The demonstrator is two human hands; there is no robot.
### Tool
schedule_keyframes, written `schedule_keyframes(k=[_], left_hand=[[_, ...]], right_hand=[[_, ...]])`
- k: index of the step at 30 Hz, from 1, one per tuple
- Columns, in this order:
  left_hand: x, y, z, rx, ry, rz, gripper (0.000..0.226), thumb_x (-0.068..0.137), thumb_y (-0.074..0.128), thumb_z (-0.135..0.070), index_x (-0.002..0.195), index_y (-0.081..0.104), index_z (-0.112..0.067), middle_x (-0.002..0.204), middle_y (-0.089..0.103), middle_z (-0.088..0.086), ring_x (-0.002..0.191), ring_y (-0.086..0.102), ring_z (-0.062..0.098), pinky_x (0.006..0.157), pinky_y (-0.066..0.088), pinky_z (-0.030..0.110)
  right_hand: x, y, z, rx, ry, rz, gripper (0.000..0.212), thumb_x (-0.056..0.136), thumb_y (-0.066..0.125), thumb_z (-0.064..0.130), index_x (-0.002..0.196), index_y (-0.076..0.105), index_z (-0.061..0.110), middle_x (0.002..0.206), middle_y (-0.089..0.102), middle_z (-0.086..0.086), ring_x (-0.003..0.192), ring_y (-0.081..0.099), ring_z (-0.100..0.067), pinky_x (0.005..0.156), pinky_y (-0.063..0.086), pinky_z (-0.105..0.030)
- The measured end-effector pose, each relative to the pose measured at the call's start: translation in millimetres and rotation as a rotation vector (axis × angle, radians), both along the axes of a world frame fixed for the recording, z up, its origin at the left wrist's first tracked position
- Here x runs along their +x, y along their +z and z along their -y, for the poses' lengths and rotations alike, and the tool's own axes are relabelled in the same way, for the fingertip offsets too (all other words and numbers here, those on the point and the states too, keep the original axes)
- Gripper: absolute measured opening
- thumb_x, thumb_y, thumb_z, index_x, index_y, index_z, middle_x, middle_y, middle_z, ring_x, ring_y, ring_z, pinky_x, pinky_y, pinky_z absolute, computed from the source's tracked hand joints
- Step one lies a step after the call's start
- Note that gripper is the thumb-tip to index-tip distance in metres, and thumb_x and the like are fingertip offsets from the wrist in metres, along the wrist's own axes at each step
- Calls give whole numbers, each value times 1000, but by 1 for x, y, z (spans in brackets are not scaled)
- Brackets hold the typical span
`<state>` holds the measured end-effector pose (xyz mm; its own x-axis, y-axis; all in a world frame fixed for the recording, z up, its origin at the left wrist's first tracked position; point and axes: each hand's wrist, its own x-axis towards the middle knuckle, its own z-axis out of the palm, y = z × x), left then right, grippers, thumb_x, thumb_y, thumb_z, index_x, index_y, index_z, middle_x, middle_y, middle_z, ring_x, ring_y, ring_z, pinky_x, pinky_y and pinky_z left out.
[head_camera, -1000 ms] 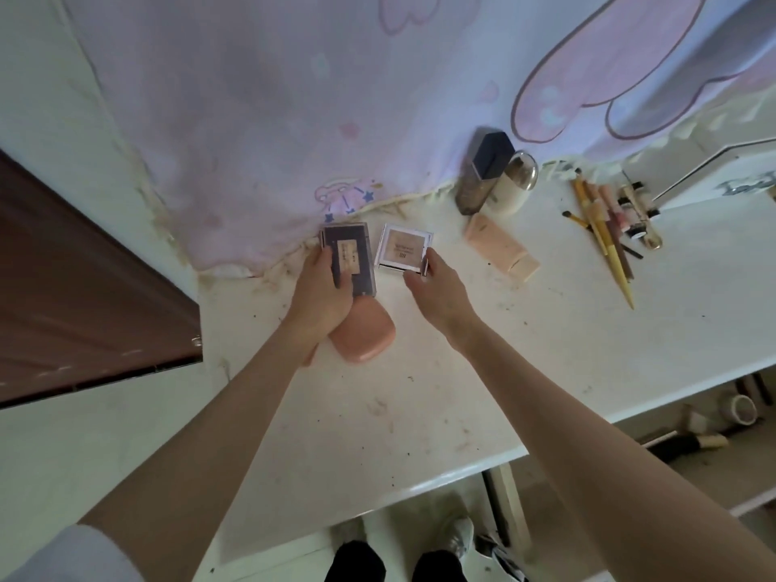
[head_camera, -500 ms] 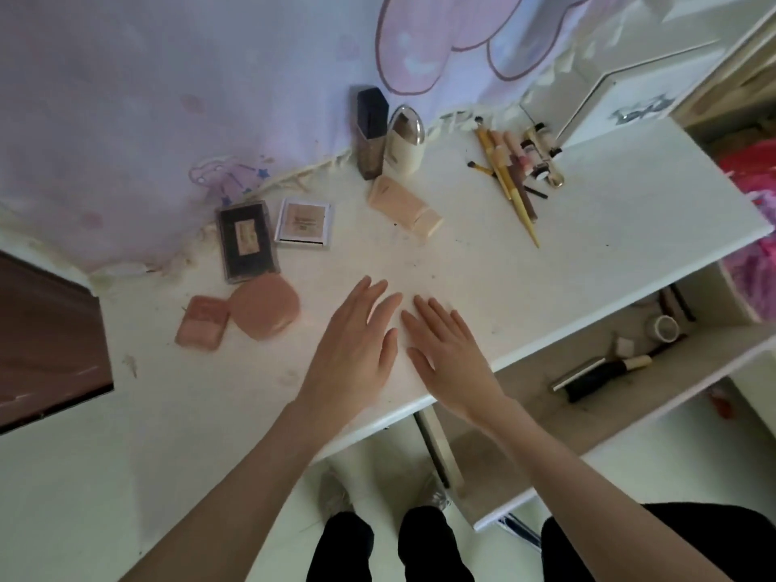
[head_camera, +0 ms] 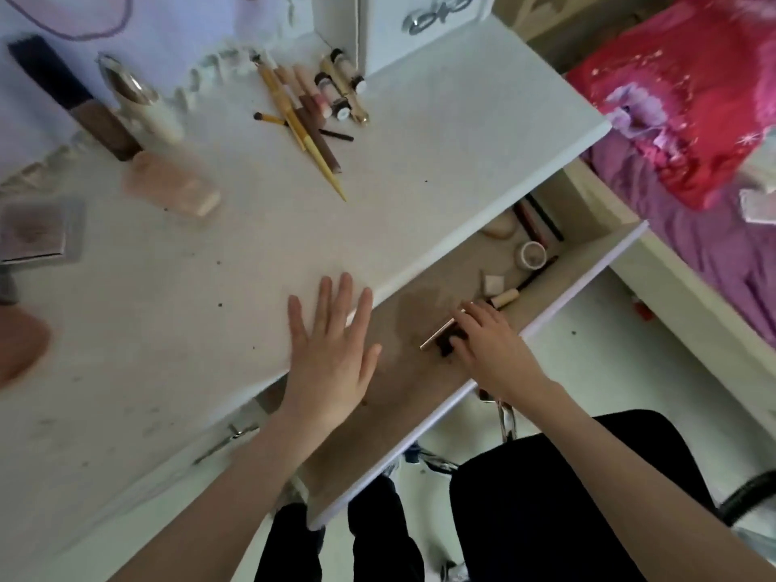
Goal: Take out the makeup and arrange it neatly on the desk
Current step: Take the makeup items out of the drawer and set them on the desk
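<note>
Right hand [head_camera: 491,346] moved into drawer [head_camera: 420,422], seemingly grasping brush [head_camera: 441,336].

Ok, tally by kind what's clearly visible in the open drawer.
Round jar: 1
Wedge sponge: 1
Black tool with cream end: 1
Rose-gold stick by the right hand: 1
Slim sticks at the back: too blurred to count
Total clear: 4

- The flat white desk top [head_camera: 420,174] is seen as smooth, matt laminate, speckled with dark marks.
- The open beige drawer [head_camera: 420,312] is lined with a dull, wood-like board.
- A slim rose-gold stick [head_camera: 439,334] is given a metallic sheen.
- The crumpled red and purple bedding [head_camera: 688,98] is shown as soft cloth.
</note>
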<state>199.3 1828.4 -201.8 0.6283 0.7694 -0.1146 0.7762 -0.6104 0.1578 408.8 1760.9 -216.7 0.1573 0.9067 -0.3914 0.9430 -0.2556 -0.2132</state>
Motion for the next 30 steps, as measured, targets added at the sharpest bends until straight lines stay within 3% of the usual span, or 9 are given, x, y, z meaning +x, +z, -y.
schedule_keyframes(k=[4,7,9,12,17,24,30], left_hand=[[47,-15,15,14,-105,156,42,85,55,-14,127,53,-10,147,34,17,139,24,36,110,17,60],[74,-37,23,-130,-187,238,41,79,57,2,120,57,-5,136,48,17,130,41,34,104,37,52],[90,-54,24,-293,-164,231,42,86,53,1,127,51,-7,130,51,12,117,52,28,93,47,41],[111,-80,17,-435,-58,209,37,96,43,-11,133,43,-12,128,46,9,109,49,23,91,42,33],[146,-99,0,-471,64,112,42,90,55,-27,128,44,-14,126,43,9,116,42,27,95,36,34],[162,-101,-2,-486,100,-82,39,88,56,-24,119,43,-5,123,42,15,113,43,31,90,36,35],[147,-99,-3,-526,36,-139,35,91,49,-22,120,42,-3,124,40,16,112,43,31,88,36,33]], right_hand=[[60,-7,-13,-78,-44,57,34,95,44,21,127,52,15,125,55,-8,116,48,-27,94,40,-37],[82,-16,-35,-170,-22,141,32,93,45,16,124,53,13,120,57,-9,111,51,-29,86,42,-36],[89,-26,-49,-222,48,187,35,91,47,17,125,50,10,124,55,-11,113,51,-30,87,41,-36],[96,-39,-61,-279,123,221,38,89,49,16,125,47,5,124,52,-15,115,49,-32,89,39,-39],[102,-52,-70,-349,150,238,41,89,48,13,129,44,6,129,48,-14,120,45,-33,94,37,-42],[108,-59,-70,-405,114,141,37,91,49,18,124,45,1,125,52,-14,109,54,-32,75,41,-34],[100,-56,-69,-456,179,84,34,92,48,21,121,52,3,127,47,-14,115,47,-32,76,38,-36]])
